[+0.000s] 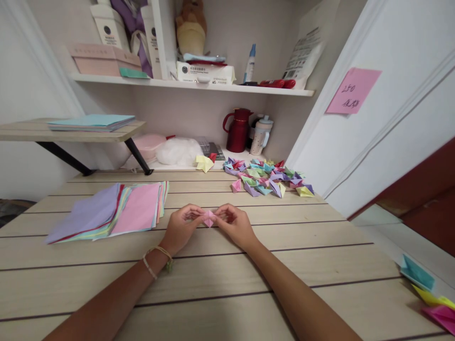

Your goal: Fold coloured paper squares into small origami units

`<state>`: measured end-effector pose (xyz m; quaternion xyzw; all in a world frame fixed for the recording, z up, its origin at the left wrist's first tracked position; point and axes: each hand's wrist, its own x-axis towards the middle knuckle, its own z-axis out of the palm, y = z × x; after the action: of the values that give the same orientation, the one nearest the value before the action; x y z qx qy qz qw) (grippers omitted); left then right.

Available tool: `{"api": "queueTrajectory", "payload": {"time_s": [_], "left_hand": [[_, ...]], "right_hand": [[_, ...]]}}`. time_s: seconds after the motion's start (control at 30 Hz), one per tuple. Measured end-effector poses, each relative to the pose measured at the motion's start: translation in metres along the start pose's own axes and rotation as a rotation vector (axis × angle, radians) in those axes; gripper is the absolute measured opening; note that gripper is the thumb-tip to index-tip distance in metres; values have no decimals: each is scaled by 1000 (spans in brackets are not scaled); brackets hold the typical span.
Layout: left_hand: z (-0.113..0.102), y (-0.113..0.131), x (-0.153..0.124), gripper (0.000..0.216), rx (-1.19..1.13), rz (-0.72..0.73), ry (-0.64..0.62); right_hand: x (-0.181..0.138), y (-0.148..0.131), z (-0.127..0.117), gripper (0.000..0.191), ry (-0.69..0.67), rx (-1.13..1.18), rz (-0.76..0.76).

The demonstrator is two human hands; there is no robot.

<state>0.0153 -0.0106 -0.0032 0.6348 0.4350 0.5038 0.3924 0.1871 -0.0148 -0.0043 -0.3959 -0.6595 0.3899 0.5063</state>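
Note:
A small pink folded paper, diamond-shaped with a crease down its middle, is held between both hands just above the table. My left hand pinches its left corner between thumb and fingers. On the opposite corner, my right hand is closed in the same kind of pinch. Fingertips cover the paper's two side corners. Left of my hands lies a fanned stack of coloured paper sheets, with purple and pink on top. Beyond my right hand is a heap of small folded paper boats in many colours.
A yellow folded paper sits at the table's back edge. More folded pieces, including a teal one, lie at the lower right. A red jug and a tumbler stand behind the heap. A raised wooden shelf overhangs the back left.

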Motion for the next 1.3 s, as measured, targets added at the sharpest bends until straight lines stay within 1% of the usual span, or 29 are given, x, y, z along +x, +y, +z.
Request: {"api": "queueTrajectory", "payload": {"time_s": [0.1,0.2,0.27,0.33,0.4,0.53,0.63,0.8,0.93,1.03,1.13,1.2,1.3], "left_hand": [[0,3,-1,23,67,9,-37],[-1,5,-1,19,157,8,-66],[-2,6,0,16,198,12,-40],[-2,6,0,16,194,11,-8],[-3,7,0,15,195,26,3],[-2,12,-2,16,292,124,-56],[-2,13,-3,15,341,160,-75],[-2,12,-3,15,346,155,-50],[-1,14,-3,13,370,184,-41],[0,13,-3,11,296,154,-22],[0,10,-3,12,59,16,6],[-1,9,-1,15,-97,-84,0],[-2,8,1,19,-200,-148,1]], "right_hand": [[0,1,0,26,-1,-74,-42],[0,1,-1,17,-13,-192,-118],[-1,1,-1,14,19,-232,-121],[-1,1,-2,13,48,-228,-90],[-1,1,-2,14,44,-200,-54],[-1,1,0,23,-25,-117,-11],[-1,2,2,21,-51,-95,-25],[-1,5,3,17,-19,-120,-45],[-2,2,1,8,-5,-214,-94],[-2,0,2,6,-17,-287,-131],[-3,-1,4,6,-43,-275,-123],[-3,-1,5,6,-55,-233,-102],[-1,0,4,5,-15,-167,-70]]}}
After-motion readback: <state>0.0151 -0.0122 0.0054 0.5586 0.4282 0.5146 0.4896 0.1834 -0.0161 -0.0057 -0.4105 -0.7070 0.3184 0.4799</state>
